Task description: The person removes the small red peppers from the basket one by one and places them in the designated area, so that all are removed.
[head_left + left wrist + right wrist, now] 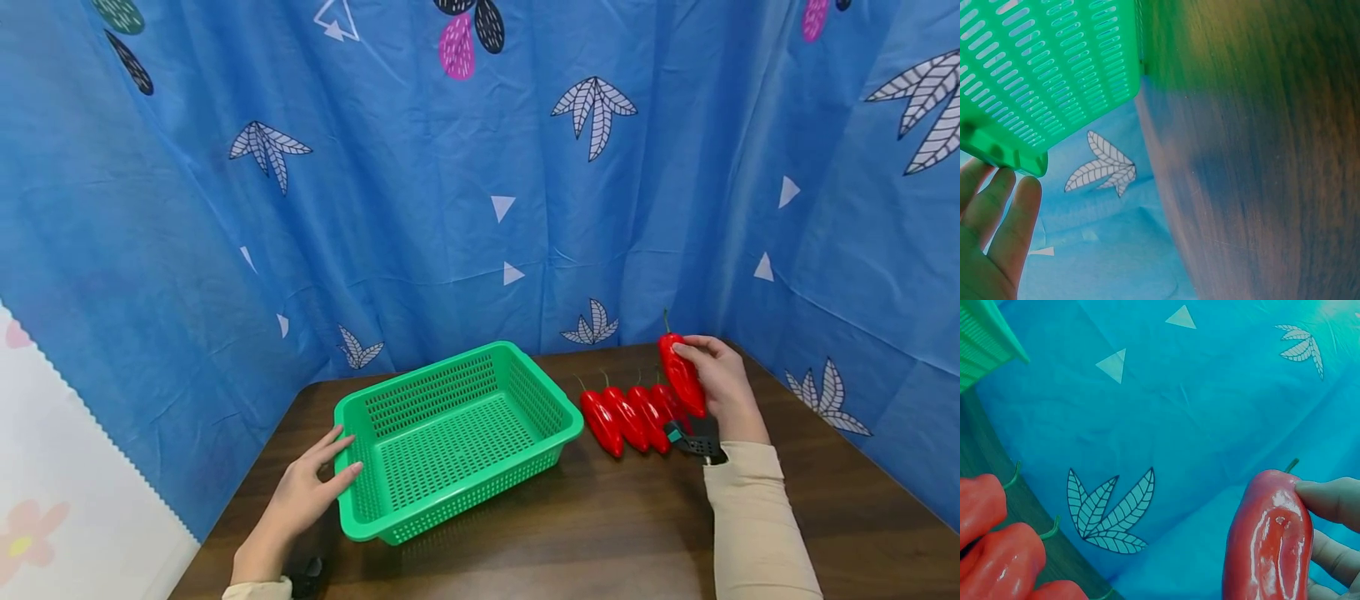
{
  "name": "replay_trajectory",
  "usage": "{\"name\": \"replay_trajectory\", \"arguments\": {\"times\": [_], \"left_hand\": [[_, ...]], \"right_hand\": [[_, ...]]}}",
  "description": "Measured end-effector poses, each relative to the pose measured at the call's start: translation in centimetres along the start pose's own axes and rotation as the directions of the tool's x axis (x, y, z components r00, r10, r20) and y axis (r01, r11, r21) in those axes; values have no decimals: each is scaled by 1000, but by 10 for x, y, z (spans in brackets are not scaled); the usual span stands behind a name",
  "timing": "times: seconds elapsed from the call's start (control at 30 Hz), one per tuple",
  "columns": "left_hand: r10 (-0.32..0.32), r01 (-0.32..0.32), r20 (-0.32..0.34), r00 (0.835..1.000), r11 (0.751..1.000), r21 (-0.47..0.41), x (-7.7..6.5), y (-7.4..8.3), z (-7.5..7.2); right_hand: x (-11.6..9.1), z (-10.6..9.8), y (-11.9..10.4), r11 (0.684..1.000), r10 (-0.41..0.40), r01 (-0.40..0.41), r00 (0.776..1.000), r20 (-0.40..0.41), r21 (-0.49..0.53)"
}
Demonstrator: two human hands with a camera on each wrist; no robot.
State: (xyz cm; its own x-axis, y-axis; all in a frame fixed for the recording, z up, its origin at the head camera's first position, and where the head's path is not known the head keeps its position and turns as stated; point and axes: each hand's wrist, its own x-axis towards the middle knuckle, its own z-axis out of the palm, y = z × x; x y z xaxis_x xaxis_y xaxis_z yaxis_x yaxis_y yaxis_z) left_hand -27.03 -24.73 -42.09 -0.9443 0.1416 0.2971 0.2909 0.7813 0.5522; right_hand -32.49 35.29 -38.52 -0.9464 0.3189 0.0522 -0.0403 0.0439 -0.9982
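Observation:
A glossy red pepper (681,375) with a green stem is pinched in my right hand (723,379), raised above the table at the right. In the right wrist view the thumb lies near the stem end of this pepper (1269,540). Several more red peppers (602,423) lie side by side in a row just left of that hand. My left hand (303,483) is at the left end of a green plastic basket (459,498), fingers fairly straight and fingertips right at its rim. From the left wrist, the fingers (1013,219) show under the basket's rim (1032,164).
A dark brown wooden table (570,533) carries everything. Behind it and along the right hangs a blue patterned curtain (420,208). White cloth (60,483) with a flower print hangs at the far left. The basket's slotted floor (457,450) shows bare.

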Motion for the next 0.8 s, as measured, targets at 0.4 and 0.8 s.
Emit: {"name": "replay_trajectory", "arguments": {"times": [0.4, 0.8], "left_hand": [[-11, 11, 0, 1000, 1000, -2, -1, 1, -1], [-19, 19, 9, 1000, 1000, -3, 0, 0, 0]], "right_hand": [[2, -8, 6, 994, 11, -22, 995, -103, -106], [3, -11, 13, 988, 37, -57, 990, -134, -143]]}}
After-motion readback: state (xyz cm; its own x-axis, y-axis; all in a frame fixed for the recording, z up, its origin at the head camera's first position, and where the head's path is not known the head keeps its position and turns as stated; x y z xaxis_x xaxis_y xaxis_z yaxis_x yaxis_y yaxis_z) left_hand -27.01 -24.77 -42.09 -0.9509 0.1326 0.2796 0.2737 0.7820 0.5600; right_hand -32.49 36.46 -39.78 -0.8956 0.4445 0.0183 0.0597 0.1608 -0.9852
